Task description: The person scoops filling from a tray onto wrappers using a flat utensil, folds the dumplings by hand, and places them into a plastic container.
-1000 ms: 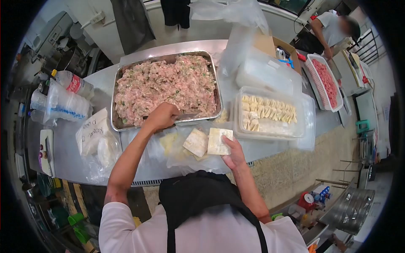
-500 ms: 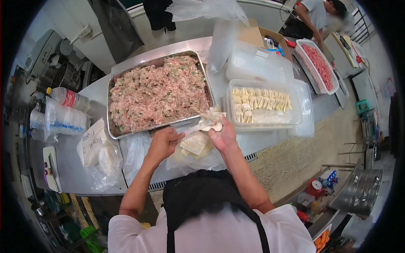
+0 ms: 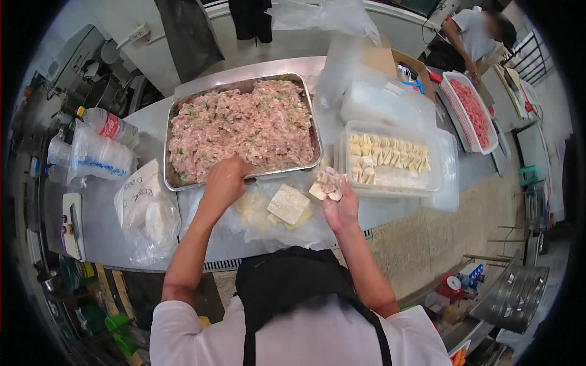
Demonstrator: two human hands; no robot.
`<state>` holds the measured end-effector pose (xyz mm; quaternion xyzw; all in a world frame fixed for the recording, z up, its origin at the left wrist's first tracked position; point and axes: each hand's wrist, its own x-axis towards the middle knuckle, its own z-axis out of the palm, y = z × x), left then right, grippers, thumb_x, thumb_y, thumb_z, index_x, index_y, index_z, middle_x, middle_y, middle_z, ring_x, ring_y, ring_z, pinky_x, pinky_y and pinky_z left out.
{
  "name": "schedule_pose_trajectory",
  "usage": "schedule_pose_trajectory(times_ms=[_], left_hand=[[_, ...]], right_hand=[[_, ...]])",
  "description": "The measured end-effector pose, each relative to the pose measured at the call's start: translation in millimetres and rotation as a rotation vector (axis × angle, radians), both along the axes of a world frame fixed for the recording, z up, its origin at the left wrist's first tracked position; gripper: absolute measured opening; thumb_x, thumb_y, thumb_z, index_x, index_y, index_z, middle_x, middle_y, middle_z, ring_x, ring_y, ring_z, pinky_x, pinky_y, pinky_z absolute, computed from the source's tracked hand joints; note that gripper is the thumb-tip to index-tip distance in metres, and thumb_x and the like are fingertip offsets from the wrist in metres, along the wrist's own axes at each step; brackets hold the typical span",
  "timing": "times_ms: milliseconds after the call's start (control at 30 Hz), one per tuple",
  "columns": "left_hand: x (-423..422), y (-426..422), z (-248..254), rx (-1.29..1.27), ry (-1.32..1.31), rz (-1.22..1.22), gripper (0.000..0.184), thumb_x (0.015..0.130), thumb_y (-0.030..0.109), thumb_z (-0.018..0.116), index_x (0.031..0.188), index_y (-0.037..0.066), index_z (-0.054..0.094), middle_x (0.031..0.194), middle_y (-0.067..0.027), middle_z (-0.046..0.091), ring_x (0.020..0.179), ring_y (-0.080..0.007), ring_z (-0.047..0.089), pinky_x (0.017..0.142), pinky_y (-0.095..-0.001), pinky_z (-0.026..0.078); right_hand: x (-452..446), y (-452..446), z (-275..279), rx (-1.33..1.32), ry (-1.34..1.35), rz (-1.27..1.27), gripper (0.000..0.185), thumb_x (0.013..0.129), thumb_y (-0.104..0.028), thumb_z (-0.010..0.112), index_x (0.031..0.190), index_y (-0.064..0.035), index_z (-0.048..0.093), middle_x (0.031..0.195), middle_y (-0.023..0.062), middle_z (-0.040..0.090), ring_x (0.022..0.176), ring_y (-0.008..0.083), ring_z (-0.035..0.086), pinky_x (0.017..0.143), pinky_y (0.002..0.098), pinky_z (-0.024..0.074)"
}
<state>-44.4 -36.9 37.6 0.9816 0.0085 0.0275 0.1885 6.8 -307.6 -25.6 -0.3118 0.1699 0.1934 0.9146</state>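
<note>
My left hand (image 3: 226, 180) is closed at the near rim of the metal tray (image 3: 318, 141), which is full of ground meat mix (image 3: 241, 131). A small dark piece shows by its fingers; the rest of what it grips is hidden. My right hand (image 3: 342, 210) pinches a partly folded dough wrapper (image 3: 326, 185) with pinkish filling, left of the clear plastic container (image 3: 397, 190). Rows of folded dumplings (image 3: 390, 152) lie in that container. Between my hands, a stack of square wrappers (image 3: 288, 204) rests on plastic film.
Bottles (image 3: 110, 127), a bag of plastic cups (image 3: 101, 155) and a white bag (image 3: 143, 201) stand at the left. A lid (image 3: 387, 104) and cardboard box (image 3: 421, 76) lie behind the container. Farther right are a basket of meat (image 3: 467, 113) and a person (image 3: 476, 36).
The flat wrapper in my right hand is now folded around filling. My left hand moved from the tray to the wrapper, then back to the tray's near rim.
</note>
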Motion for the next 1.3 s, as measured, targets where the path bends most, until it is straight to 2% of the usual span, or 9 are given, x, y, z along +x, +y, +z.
schedule_pose_trajectory(times_ms=[300, 467, 567, 667, 867, 1000, 1167, 1200, 1300], left_hand=[[54.0, -3.1, -63.0, 0.02, 0.044, -0.256, 0.03, 0.069, -0.003, 0.061, 0.091, 0.011, 0.078, 0.087, -0.0178, 0.069, 0.082, -0.0392, 0.066, 0.073, -0.0478, 0.053], [46.2, 15.7, -39.3, -0.62, 0.248, -0.05, 0.036, 0.076, -0.005, 0.061, 0.105, 0.009, 0.076, 0.087, -0.0196, 0.07, 0.075, -0.0338, 0.065, 0.07, -0.0405, 0.051], [40.6, 21.4, -26.4, -0.683, 0.338, 0.069, 0.032, 0.077, -0.006, 0.062, 0.103, 0.006, 0.075, 0.085, -0.0186, 0.07, 0.075, -0.0321, 0.066, 0.07, -0.0386, 0.051], [40.9, 23.8, -29.2, -0.443, 0.071, -0.108, 0.03, 0.076, -0.006, 0.061, 0.099, 0.006, 0.076, 0.083, -0.0181, 0.069, 0.076, -0.0339, 0.066, 0.069, -0.0399, 0.051], [61.2, -8.4, -51.1, -0.089, 0.016, -0.17, 0.032, 0.071, -0.002, 0.06, 0.095, 0.009, 0.077, 0.08, -0.0185, 0.067, 0.082, -0.0364, 0.066, 0.073, -0.0434, 0.051], [66.8, -12.9, -76.3, -0.107, -0.042, -0.263, 0.038, 0.07, -0.002, 0.059, 0.1, 0.012, 0.077, 0.082, -0.0201, 0.069, 0.081, -0.0377, 0.067, 0.073, -0.0433, 0.052], [53.1, 9.7, -31.0, -0.634, 0.272, -0.033, 0.039, 0.073, -0.001, 0.059, 0.107, 0.007, 0.076, 0.078, -0.0189, 0.071, 0.064, -0.0247, 0.064, 0.066, -0.0365, 0.051], [49.8, 14.5, -29.5, -0.585, 0.18, -0.065, 0.035, 0.075, -0.002, 0.06, 0.106, 0.003, 0.075, 0.074, -0.0128, 0.071, 0.064, -0.0176, 0.061, 0.063, -0.0332, 0.049], [38.3, 32.5, -20.4, -0.677, 0.202, 0.02, 0.033, 0.077, -0.002, 0.059, 0.103, 0.005, 0.077, 0.072, -0.0118, 0.07, 0.065, -0.0161, 0.061, 0.062, -0.033, 0.049]], right_hand=[[-4.3, -16.7, -17.9, 0.013, 0.014, 0.012, 0.044, 0.107, -0.026, 0.036, 0.137, 0.0044, 0.045, 0.135, 0.0183, 0.055, 0.127, 0.0316, 0.053, 0.112, 0.0459, 0.0393], [-6.7, -14.1, -26.1, 0.006, 0.025, 0.016, 0.044, 0.107, -0.027, 0.036, 0.137, 0.0033, 0.046, 0.132, 0.0192, 0.057, 0.125, 0.0339, 0.055, 0.111, 0.0473, 0.0416], [-5.4, -12.5, -25.9, 0.044, 0.024, 0.034, 0.043, 0.107, -0.027, 0.037, 0.137, 0.003, 0.046, 0.133, 0.0191, 0.057, 0.125, 0.0342, 0.055, 0.11, 0.0479, 0.042], [-5.0, -10.8, -24.0, 0.033, 0.04, 0.034, 0.043, 0.107, -0.026, 0.036, 0.137, 0.0031, 0.046, 0.133, 0.0191, 0.057, 0.125, 0.034, 0.055, 0.11, 0.0479, 0.042], [-5.9, -10.4, -22.6, 0.02, 0.033, 0.045, 0.045, 0.107, -0.026, 0.036, 0.139, 0.0035, 0.045, 0.133, 0.0188, 0.057, 0.124, 0.0334, 0.055, 0.11, 0.0475, 0.0423], [-7.3, -14.0, -18.3, 0.009, 0.017, 0.041, 0.045, 0.107, -0.027, 0.035, 0.139, 0.0038, 0.044, 0.133, 0.0187, 0.057, 0.124, 0.0334, 0.056, 0.11, 0.0476, 0.0422], [-6.3, -12.7, -20.4, 0.039, 0.038, 0.022, 0.045, 0.107, -0.027, 0.034, 0.14, 0.0038, 0.043, 0.134, 0.0196, 0.056, 0.125, 0.0344, 0.055, 0.11, 0.0493, 0.0419], [-6.8, -11.6, -20.2, 0.039, 0.042, 0.019, 0.045, 0.107, -0.027, 0.034, 0.14, 0.0038, 0.043, 0.134, 0.0196, 0.056, 0.125, 0.0344, 0.055, 0.11, 0.0493, 0.0419], [-7.4, -8.2, -19.4, 0.024, 0.068, 0.018, 0.046, 0.107, -0.027, 0.035, 0.14, 0.0038, 0.042, 0.134, 0.0203, 0.055, 0.125, 0.0352, 0.054, 0.111, 0.0505, 0.041]])
